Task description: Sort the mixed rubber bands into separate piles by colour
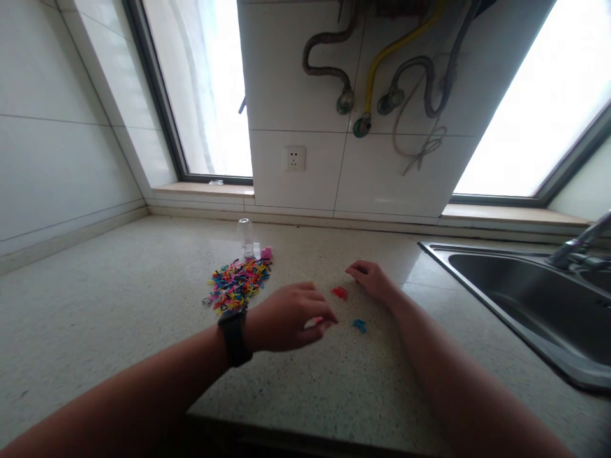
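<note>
A heap of small, many-coloured elastic bands (238,283) lies on the speckled countertop, left of my hands. My left hand (296,318), with a dark watch (233,337) on its wrist, hovers right of the heap. Its thumb and fingers are pinched, and a bit of pink shows between them, too small to name. Beyond it is a little group of red bands (339,292), and a group of blue bands (359,326) lies to the right. My right hand (372,280) is beside the red group with fingers drawn together; anything in them is hidden.
Behind the heap stand a clear plastic bottle (245,236) and a pink cap (266,253). A steel sink (515,299) with a tap (580,245) is set into the counter (305,394) at the right. Pipes and a socket (294,159) are on the tiled wall.
</note>
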A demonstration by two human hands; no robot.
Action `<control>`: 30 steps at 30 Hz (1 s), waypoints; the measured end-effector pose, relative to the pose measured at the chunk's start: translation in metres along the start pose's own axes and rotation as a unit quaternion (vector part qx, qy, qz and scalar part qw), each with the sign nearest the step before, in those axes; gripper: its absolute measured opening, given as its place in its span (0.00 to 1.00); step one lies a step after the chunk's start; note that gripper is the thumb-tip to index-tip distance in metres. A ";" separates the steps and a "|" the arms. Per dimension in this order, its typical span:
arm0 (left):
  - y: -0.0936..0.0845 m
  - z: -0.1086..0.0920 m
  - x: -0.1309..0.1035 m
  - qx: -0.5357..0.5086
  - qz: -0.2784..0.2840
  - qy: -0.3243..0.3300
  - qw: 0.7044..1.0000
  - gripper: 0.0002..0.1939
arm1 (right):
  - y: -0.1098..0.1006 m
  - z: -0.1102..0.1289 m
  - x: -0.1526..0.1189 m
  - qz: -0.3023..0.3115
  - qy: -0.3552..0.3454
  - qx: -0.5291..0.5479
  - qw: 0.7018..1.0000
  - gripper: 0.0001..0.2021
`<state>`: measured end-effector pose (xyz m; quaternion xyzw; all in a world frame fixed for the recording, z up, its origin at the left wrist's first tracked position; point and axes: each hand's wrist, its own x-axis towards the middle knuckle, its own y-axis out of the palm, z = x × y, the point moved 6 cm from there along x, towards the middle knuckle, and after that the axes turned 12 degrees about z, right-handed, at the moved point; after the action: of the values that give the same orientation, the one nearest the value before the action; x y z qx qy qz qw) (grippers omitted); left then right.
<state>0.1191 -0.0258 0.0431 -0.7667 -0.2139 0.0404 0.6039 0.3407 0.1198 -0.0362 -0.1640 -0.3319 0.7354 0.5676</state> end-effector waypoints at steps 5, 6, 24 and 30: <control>-0.032 0.083 -0.025 0.032 -0.095 -0.170 0.980 0.12 | -0.001 -0.002 0.001 -0.003 0.012 -0.003 1.000 0.17; -0.037 0.099 -0.032 0.035 -0.109 -0.199 0.973 0.12 | -0.001 -0.002 0.001 -0.002 0.011 -0.003 1.000 0.17; -0.026 0.231 -0.115 0.042 -0.005 -0.349 0.936 0.16 | 0.000 0.000 0.000 0.017 0.021 -0.003 1.000 0.17; -0.027 0.236 -0.121 0.041 0.021 -0.341 0.939 0.16 | 0.001 0.000 0.000 0.023 0.024 -0.004 0.999 0.17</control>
<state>-0.0732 0.1482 -0.0185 -0.6861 -0.3888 0.3210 0.5244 0.3400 0.1195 -0.0363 -0.1916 -0.3174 0.7429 0.5574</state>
